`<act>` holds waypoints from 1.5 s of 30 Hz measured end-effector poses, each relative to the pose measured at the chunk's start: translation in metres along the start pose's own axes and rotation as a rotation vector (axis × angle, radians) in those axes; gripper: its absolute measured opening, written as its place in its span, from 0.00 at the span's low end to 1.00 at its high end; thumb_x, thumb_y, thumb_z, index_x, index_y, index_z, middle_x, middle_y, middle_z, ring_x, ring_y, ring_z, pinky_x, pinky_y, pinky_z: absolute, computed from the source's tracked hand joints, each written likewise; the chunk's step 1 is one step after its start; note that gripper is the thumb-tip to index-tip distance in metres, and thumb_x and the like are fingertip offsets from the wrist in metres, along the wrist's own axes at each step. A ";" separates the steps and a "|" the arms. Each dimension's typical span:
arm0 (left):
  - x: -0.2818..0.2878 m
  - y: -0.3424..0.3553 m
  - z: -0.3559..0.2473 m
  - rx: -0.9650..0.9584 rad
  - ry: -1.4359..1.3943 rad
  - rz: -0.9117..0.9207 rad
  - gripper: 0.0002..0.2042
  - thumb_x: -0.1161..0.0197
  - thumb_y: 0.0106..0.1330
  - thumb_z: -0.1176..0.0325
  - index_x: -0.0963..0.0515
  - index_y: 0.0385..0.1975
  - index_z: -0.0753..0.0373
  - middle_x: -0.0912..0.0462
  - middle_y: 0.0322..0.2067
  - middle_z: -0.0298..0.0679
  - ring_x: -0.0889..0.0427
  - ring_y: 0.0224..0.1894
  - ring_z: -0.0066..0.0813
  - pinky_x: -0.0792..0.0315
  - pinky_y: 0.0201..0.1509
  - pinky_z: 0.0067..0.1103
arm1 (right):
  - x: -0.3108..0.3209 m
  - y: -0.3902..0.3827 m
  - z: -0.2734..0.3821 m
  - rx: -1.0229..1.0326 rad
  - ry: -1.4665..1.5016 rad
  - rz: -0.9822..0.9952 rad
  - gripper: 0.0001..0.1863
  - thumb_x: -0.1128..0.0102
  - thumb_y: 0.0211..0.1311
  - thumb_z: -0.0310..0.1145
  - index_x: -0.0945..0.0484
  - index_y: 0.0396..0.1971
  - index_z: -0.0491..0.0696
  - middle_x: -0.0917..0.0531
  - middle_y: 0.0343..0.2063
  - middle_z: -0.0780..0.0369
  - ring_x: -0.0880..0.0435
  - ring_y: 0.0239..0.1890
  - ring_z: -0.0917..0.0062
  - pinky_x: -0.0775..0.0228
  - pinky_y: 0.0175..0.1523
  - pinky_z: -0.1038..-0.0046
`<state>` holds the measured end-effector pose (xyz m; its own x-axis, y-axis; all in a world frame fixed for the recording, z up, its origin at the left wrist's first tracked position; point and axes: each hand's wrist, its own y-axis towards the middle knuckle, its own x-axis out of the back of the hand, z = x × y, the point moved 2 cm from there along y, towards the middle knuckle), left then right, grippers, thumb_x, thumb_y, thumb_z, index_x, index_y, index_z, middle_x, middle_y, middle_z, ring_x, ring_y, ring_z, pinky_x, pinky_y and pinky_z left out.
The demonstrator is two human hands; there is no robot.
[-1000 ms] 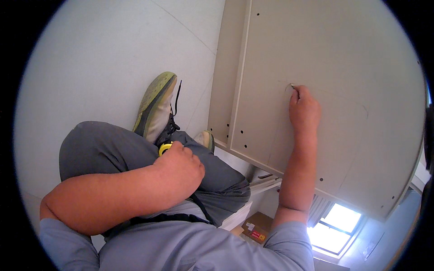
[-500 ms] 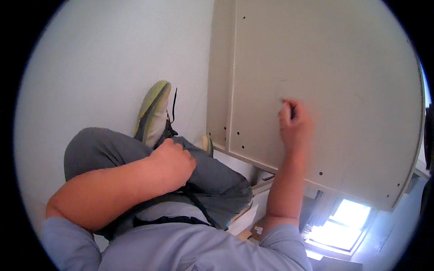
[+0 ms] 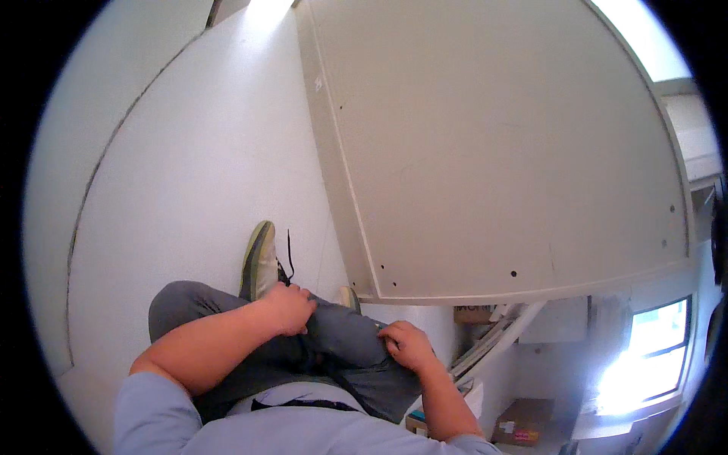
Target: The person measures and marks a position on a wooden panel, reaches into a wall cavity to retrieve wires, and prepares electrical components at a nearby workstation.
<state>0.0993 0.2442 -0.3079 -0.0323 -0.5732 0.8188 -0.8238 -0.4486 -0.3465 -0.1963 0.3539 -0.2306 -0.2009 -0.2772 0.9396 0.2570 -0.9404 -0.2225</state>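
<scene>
My left hand (image 3: 288,307) lies on my crossed legs beside a shoe (image 3: 259,262) with a loose dark lace. Its fingers are curled inward; anything inside them is hidden. Over my grey-trousered knee (image 3: 349,337), my right hand (image 3: 409,345) has thumb and fingers drawn together in a pinch. A tiny speck shows near its fingertips, too small to name. Beyond both hands spreads a large beige panel (image 3: 500,152) with a raised edge strip along its left side and several small dark holes near its borders. Neither hand touches the panel.
White floor (image 3: 220,152) extends left of the panel. Right of my knee lean long pale strips (image 3: 497,337). A cardboard box (image 3: 523,421) sits at the lower right, near a bright window (image 3: 660,341).
My right hand has left the panel's surface and come down to my knee. My left hand stays on my legs. The view has shifted, showing more floor and the panel's far part.
</scene>
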 end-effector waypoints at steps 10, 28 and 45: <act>-0.015 0.013 0.002 0.054 0.044 0.031 0.27 0.27 0.57 0.52 0.20 0.55 0.57 0.19 0.52 0.44 0.21 0.59 0.44 0.22 0.57 0.41 | -0.034 0.030 -0.004 0.054 0.043 -0.043 0.15 0.37 0.57 0.35 0.16 0.46 0.52 0.15 0.43 0.56 0.17 0.48 0.58 0.23 0.53 0.57; -0.014 0.020 -0.008 0.065 -0.013 0.086 0.31 0.23 0.54 0.52 0.24 0.53 0.63 0.15 0.46 0.47 0.15 0.51 0.48 0.21 0.53 0.38 | -0.063 0.067 0.020 0.201 0.201 -0.022 0.21 0.37 0.60 0.36 0.21 0.55 0.52 0.18 0.48 0.59 0.18 0.52 0.60 0.24 0.55 0.58; -0.024 0.027 0.006 0.020 -0.018 0.117 0.28 0.25 0.55 0.51 0.23 0.52 0.59 0.15 0.45 0.47 0.15 0.49 0.48 0.20 0.50 0.40 | -0.093 0.122 0.045 0.087 0.417 -0.144 0.22 0.37 0.61 0.33 0.23 0.57 0.52 0.15 0.46 0.58 0.16 0.49 0.59 0.24 0.54 0.59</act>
<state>0.0807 0.2419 -0.3399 -0.1169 -0.6347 0.7638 -0.8033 -0.3918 -0.4486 -0.1035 0.2741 -0.3336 -0.5998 -0.2175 0.7700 0.2735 -0.9601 -0.0581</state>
